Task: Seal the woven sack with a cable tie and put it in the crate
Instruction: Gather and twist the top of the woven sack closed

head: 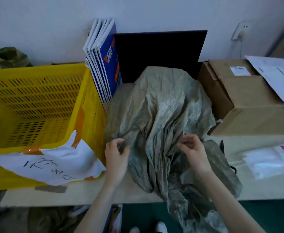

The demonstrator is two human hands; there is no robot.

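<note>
Sack: the woven sack (161, 115) sits bulging in the middle of the counter (87, 192), at 12 o'clock from my hands, its loose mouth end trailing toward me and hanging over the front edge at 5 o'clock
Left hand: my left hand (116, 157) is at the sack's left flank, fingers curled and partly spread, fingertips touching or pinching a fold of the fabric; I cannot tell how firm the hold is
Right hand: my right hand (194, 148) is on the gathered folds near the sack's neck, fingers bent and lightly closed on the cloth, palm turned inward
Crate: the yellow crate (42, 105) stands at 10 o'clock, just beside the sack, with a torn paper label (58, 163) taped to its near wall
Around: a stack of blue and white booklets (104, 64) leans at 11 o'clock between crate and sack; a black panel (159, 52) stands behind the sack; a cardboard box (248, 100) touches the sack at 2 o'clock; a clear plastic bag (270, 160) lies at 3 o'clock
Arms: both forearms reach up from the lower edge, wrists slightly bent, hands apart with the sack's folds between them
</note>
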